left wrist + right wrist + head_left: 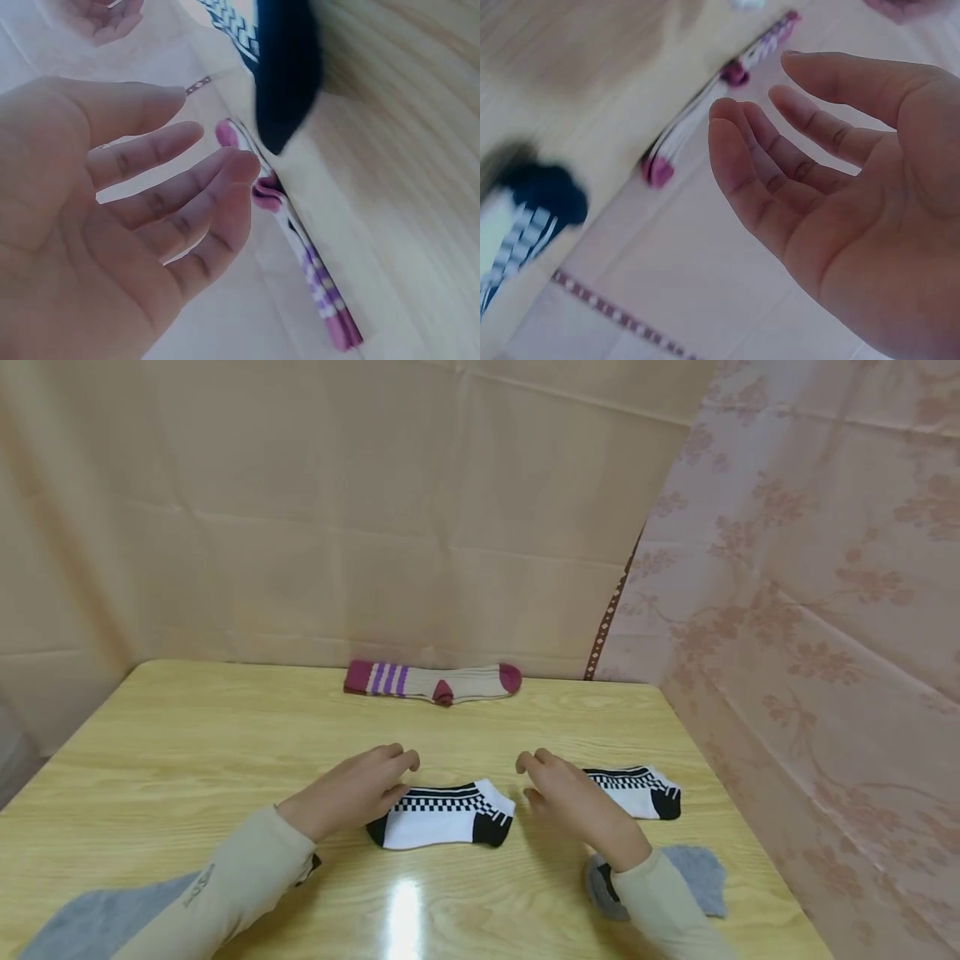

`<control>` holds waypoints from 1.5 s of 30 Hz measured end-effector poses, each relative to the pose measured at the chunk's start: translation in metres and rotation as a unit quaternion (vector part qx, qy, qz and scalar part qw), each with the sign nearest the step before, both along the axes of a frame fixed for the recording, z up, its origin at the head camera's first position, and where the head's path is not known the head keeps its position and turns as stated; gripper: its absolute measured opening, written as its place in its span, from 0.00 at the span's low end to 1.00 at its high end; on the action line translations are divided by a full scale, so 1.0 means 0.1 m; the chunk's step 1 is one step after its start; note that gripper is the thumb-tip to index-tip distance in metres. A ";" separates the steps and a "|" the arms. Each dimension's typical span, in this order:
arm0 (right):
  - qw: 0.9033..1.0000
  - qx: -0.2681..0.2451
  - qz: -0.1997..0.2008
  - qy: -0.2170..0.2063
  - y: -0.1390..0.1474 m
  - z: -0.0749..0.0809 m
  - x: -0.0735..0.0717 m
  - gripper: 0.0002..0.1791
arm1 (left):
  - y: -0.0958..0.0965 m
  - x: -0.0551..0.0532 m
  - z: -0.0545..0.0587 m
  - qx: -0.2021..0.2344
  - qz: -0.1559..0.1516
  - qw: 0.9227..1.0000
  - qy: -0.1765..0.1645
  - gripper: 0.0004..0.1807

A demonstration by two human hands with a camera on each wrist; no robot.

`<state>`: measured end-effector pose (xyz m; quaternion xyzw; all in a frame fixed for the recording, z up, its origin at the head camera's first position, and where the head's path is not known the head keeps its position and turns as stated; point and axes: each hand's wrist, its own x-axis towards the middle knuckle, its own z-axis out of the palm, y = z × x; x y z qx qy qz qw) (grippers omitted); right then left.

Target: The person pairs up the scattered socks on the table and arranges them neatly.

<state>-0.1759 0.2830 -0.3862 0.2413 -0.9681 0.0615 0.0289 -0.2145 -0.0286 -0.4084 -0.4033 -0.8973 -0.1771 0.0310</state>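
Note:
A white ankle sock with a black checkered band and black heel and toe [438, 818] lies flat on the table between the two hands. Just left of it, over its toe end, is my left hand [360, 789]; the wrist view shows this hand's fingers [217, 225] loosely bent, nothing held. My right hand [573, 802] hovers between that sock and a matching checkered sock [637, 793] on the right, which it partly hides. In the right wrist view its fingers [735, 157] are relaxed around empty air.
A long beige sock with maroon ends and purple stripes [472, 683] lies along the table's back edge. Grey socks lie under the forearms: one at the left [105, 914], another at the right [697, 872]. Beige cloth [390, 510] hangs behind; floral cloth [825, 610] hangs at the right.

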 end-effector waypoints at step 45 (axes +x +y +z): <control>0.963 -0.046 -0.220 -0.150 1.75 0.06 -0.18 0.11 | 2.35 -0.08 0.10 -0.075 -0.109 0.990 -0.048 0.15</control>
